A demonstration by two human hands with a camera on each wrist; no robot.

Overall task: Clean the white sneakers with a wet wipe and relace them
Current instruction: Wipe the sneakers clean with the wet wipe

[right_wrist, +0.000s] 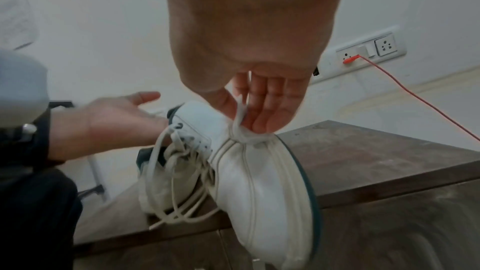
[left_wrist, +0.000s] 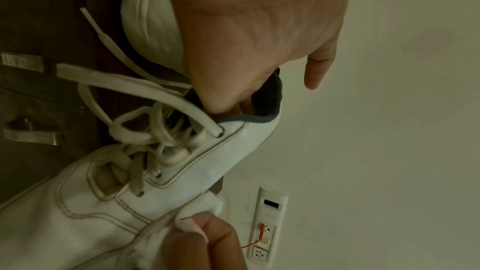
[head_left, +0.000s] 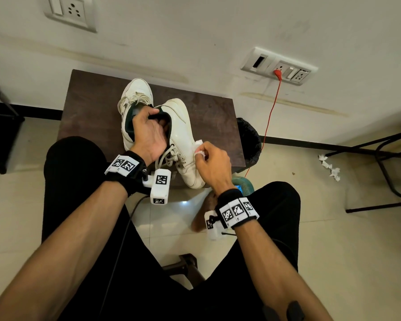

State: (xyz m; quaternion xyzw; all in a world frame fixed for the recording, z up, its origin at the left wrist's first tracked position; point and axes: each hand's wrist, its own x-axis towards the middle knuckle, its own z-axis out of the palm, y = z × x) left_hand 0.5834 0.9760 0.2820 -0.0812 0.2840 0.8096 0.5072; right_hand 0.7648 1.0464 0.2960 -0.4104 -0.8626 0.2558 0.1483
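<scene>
I see plain indoor room, home or small office, cannot tell which. Cream wall [head_left: 195, 31] with switch-and-socket plates [head_left: 279, 66], red cable [head_left: 270, 117] plugged in. Beige tiled floor [head_left: 333, 228], black skirting. Small dark wooden bench [head_left: 211, 112], black-bagged bin [head_left: 249, 140] beside it, metal furniture legs [head_left: 389, 158].

Brown table [head_left: 213, 117] against pale wall [head_left: 195, 31]; tiled floor [head_left: 333, 239]; black bin [head_left: 249, 140].

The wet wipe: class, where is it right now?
In the head view the wet wipe is pinched in the right hand, pressed against the right side of the near sneaker, which the left hand holds over the brown table.
</scene>
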